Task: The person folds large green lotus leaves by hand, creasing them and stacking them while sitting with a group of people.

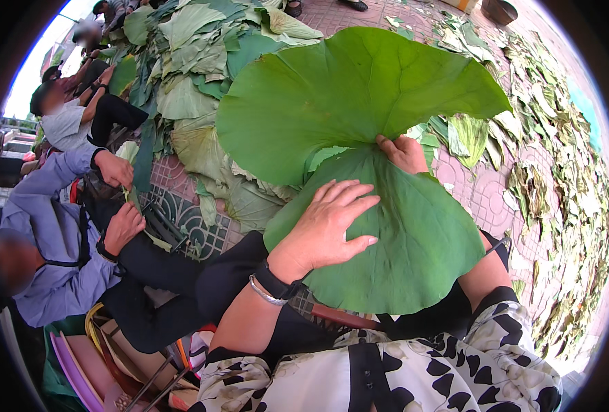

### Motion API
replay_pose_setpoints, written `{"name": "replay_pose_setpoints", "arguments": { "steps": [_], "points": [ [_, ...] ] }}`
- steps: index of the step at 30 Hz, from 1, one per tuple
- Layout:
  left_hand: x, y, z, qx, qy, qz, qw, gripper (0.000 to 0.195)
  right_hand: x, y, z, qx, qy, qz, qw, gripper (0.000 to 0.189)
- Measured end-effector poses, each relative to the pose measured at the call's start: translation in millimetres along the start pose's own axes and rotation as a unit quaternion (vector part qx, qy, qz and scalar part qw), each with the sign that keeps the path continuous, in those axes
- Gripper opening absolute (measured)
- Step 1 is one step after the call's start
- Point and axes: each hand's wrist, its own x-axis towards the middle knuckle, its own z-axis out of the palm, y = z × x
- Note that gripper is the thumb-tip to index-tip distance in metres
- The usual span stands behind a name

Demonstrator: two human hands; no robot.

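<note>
A large fresh lotus leaf [304,108] spreads out before me, its lower lobe over my lap and its upper lobe reaching away from me. My right hand [405,153] pinches it near the centre, thumb on top and the other fingers hidden beneath. Over the lower lobe is my left hand [332,216], palm down with the fingers apart; whether it presses on the leaf I cannot tell. On that wrist are a black band [276,283] and a silver bangle [265,294]. The leaf hides most of my right forearm.
Piled lotus leaves [191,67] lie ahead to the left. Drying leaf pieces [551,195] cover the paving [495,180] at right. Close on my left a co-worker [67,221] handles a leaf strip; more people sit beyond. A bag with boxes [85,360] stands at lower left.
</note>
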Motion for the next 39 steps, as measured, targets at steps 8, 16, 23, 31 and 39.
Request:
{"name": "replay_pose_setpoints", "arguments": {
  "steps": [8,16,23,31,39],
  "points": [
    [-1,-7,15,-0.023,-0.039,-0.008,0.999,0.055,2,6,7,0.129,-0.045,0.072,0.988,0.049],
    [7,-14,18,-0.165,0.103,-0.111,0.975,0.023,-7,-9,3,0.219,-0.059,0.142,0.964,0.045],
    [4,-51,21,-0.199,0.328,-0.242,0.891,0.026,-19,-34,1,0.285,0.007,0.192,0.939,0.04],
    [6,-53,22,-0.361,0.306,-0.317,0.822,0.04,-14,-46,-25,0.277,-0.211,0.202,0.915,0.044],
    [14,-39,8,-0.573,0.222,-0.271,0.741,0.034,-17,-46,-17,0.321,-0.218,0.237,0.891,0.045]
  ]
}}
